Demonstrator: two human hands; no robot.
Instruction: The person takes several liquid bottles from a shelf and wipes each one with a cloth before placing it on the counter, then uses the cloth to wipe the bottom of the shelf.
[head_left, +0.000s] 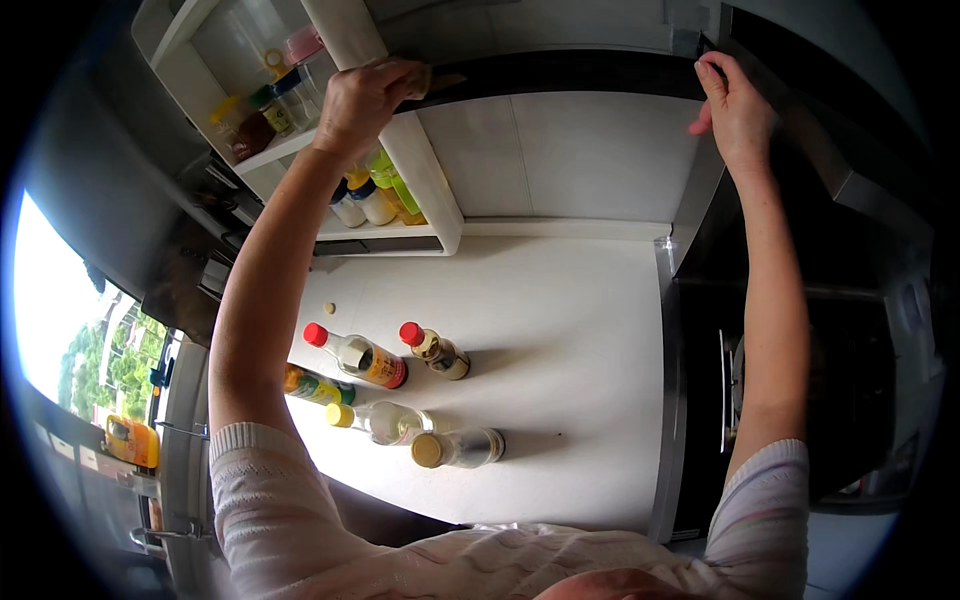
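Observation:
Both arms reach up past the white countertop. My left hand is closed around the left end of a long dark strip, beside the white shelf frame. At the strip's right end is my right hand, its thumb and forefinger together at the edge and other fingers partly curled; whether it grips the strip cannot be told. Below on the counter stand two red-capped bottles, a yellow-capped clear bottle, a bottle with a gold-coloured cap and a green-and-yellow container.
A white shelf unit holding jars and lidded containers is at the upper left. A dark cooktop lies to the right, past a metal edge strip. A small round piece rests on the counter. A window is at the far left.

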